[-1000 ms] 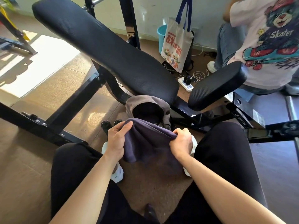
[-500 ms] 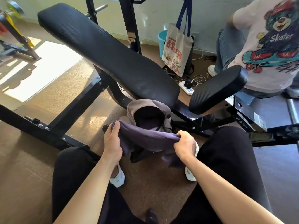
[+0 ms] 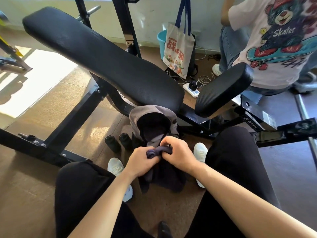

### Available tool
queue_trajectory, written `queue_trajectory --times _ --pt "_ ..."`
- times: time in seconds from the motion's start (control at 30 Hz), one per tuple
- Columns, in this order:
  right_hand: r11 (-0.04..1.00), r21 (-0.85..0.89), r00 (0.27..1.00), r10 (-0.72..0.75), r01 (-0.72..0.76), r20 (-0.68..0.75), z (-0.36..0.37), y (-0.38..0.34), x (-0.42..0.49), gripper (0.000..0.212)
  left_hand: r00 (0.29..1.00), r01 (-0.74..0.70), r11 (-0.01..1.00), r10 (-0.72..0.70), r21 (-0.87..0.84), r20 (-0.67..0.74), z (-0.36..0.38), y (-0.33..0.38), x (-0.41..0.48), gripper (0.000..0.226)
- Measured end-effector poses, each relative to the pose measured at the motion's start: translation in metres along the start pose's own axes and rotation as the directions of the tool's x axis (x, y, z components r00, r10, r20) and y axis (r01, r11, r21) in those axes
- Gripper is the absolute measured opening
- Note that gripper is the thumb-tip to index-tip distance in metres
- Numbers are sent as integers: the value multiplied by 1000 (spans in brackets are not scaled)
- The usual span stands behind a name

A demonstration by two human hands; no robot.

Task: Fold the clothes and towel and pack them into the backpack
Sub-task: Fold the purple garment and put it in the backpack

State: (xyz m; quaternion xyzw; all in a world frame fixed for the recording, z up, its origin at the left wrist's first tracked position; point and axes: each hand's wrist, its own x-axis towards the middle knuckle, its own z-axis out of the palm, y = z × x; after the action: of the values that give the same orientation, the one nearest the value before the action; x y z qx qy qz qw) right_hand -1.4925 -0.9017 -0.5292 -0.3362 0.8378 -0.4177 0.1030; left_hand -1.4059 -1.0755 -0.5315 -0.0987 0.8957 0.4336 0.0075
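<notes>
Seated in black trousers on a gym floor, a person holds a dark purple cloth (image 3: 158, 150) bunched between both hands. The left grip (image 3: 140, 160) is curled round the gathered upper edge of the cloth, with the fingers closed over it. The right grip (image 3: 178, 152) pinches the same bunch from the other side with bent thumb and fingers, so the two grips sit knuckle to knuckle. The rest of the cloth hangs below the grips between the knees, its lower part in shadow.

Just beyond the grips a grey backpack (image 3: 137, 117) stands upright on the floor, its mouth wide open and its dark inside showing. The right grip overlaps the backpack's near edge in this view, and whether they touch cannot be told. Left of the left grip, beside the backpack, stand two black bottles (image 3: 112, 143). One white shoe (image 3: 115, 166) shows just left of the left grip, and another (image 3: 200, 150) just right of the right grip.

Beyond the backpack, the long black back pad (image 3: 103, 57) of a weight bench slants up to the left, and its shorter seat pad (image 3: 223, 90) lies to the right. Farther beyond the right grip hangs a printed tote bag (image 3: 178, 48) with blue handles. A pale blue bucket (image 3: 162, 40) stands behind it, and a white power strip (image 3: 191, 88) lies on the floor. At far right sits a second person (image 3: 277, 40) in a white T-shirt printed with a bear and "Skater".
</notes>
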Motion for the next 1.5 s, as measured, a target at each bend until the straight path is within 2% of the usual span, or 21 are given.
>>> queue_trajectory --times 0.13,0.2,0.3,0.47,0.53,0.6,0.67,0.77,0.83,0.9,1.0,1.1,1.2,1.27,1.33,1.4,1.47,1.5 --pt "943 -329 994 -79 51 -72 -5 2 6 26 996 1 1000 -2 -14 -84 -15 3 3 25" --pt "902 -429 982 -125 53 -142 -5 2 12 25 992 -1 1000 -2 -29 -126 -23 5 5 20" --pt "862 -506 961 -159 23 -227 -8 6 25 29 978 8 999 -19 -54 -207 -35 6 7 25" --pt "831 -556 949 -195 25 -249 -13 15 43 34 952 67 998 -64 -3 -300 -45 -1 9 45" --pt "858 -508 952 -214 75 -220 -13 17 45 34 937 99 995 -91 7 -338 -42 -5 9 45" --pt "917 -392 968 -165 80 -190 -13 19 43 32 921 146 989 -139 -9 -365 -39 -6 9 24" --pt "984 -180 987 -22 -7 -159 -15 18 40 30 902 179 984 -173 -22 -395 -40 -5 11 16" --pt "985 87 989 150 -148 -14 -21 17 37 31 881 247 968 -241 -40 -407 -45 -6 12 17" --pt "965 145 973 203 -218 113 -25 19 35 23 877 273 960 -273 -59 -395 -49 -8 12 19" --pt "951 101 947 275 -294 167 -29 25 35 31 884 293 952 -304 -84 -356 -52 -15 11 24" --pt "917 113 924 378 -383 62 -38 39 38 48 875 346 931 -365 -115 -319 -63 -24 11 31" --pt "836 292 861 503 -464 -72 -44 49 41 51 846 418 906 -414 -65 -336 -70 -24 10 40" --pt "730 402 772 630 -552 -83 -44 52 41 48 803 504 861 -439 65 -402 -69 -17 9 47" --pt "696 439 752 656 -568 -65 -43 52 39 44 782 522 851 -449 62 -432 -67 -16 9 56" --pt "707 423 756 650 -567 -74 -45 48 36 37 771 529 847 -504 -48 -390 -66 -20 10 58" --pt "762 364 792 602 -535 -96 -45 47 31 40 773 496 811 -575 -311 -268 -64 -23 11 55" --pt "808 326 836 542 -490 -88 -44 38 27 25 774 458 670 -624 -584 -109 -60 -23 12 50" --pt "813 343 855 516 -470 -51 -42 32 25 15 777 449 603 -628 -659 -45 -57 -25 12 48"
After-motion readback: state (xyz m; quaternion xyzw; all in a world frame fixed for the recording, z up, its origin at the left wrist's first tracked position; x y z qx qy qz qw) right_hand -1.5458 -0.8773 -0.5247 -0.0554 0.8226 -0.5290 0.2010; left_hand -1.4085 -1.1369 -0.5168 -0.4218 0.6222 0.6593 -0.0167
